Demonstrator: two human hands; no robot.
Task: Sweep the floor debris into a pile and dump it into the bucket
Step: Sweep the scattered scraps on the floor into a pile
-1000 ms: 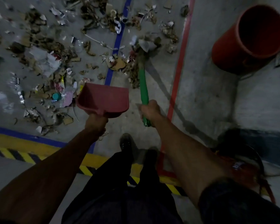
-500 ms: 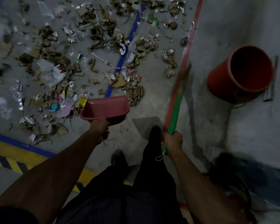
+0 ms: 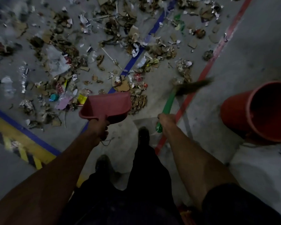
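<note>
Pink plastic dustpan point(image 3: 106, 105), green-handled broom point(image 3: 169, 103), scattered cardboard debris point(image 3: 125, 85)

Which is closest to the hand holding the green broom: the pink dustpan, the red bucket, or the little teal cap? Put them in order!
From the right hand, in the head view:
1. Pink dustpan, just to its left, held by the left hand.
2. Red bucket, off to its right.
3. Teal cap, far left among the debris.

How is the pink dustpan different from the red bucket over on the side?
The dustpan is a shallow pink scoop, while the bucket is a deep, round red tub. The left hand holds the dustpan up off the floor, whereas the bucket stands on the floor untouched. The bucket is clearly bigger than the dustpan. Neither shows any debris inside, though the bucket's inside is dark.
</note>
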